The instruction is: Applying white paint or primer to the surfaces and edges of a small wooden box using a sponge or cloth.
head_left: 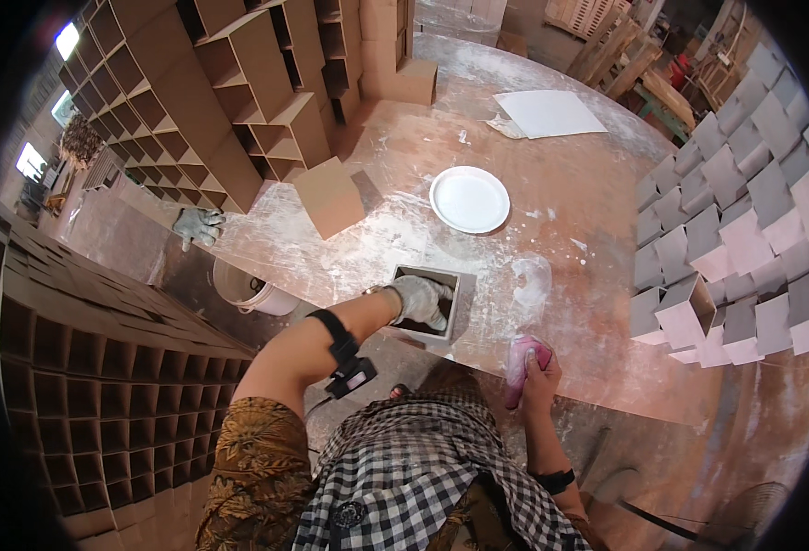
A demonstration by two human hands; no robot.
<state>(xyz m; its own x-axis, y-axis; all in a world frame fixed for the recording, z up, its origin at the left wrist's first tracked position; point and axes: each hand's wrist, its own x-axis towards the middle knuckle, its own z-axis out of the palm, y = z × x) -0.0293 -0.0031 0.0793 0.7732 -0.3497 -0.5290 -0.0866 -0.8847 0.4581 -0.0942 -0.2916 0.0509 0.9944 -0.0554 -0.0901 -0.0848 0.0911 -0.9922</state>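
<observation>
Your gloved left hand (421, 301) reaches over the rim into an open-topped rectangular box (458, 312) at the near edge of the powder-smeared desk (588, 303); its fingers are partly hidden, so I cannot tell whether that grip is open or closed. Your bare right hand (541, 378) has its grip closed around a pink sponge (518, 361), to the right of the box, by the desk's near edge. Beyond the box lies a round white plate (469, 199), with a brown cardboard box (328, 197) to its left and a white sheet (553, 113) farther back. A grey glove (199, 227) lies at the desk's left edge, near a white bucket (273, 301). Stacked brown boxes (179, 101) rise at back left; stacked grey boxes (738, 241) stand at right.
</observation>
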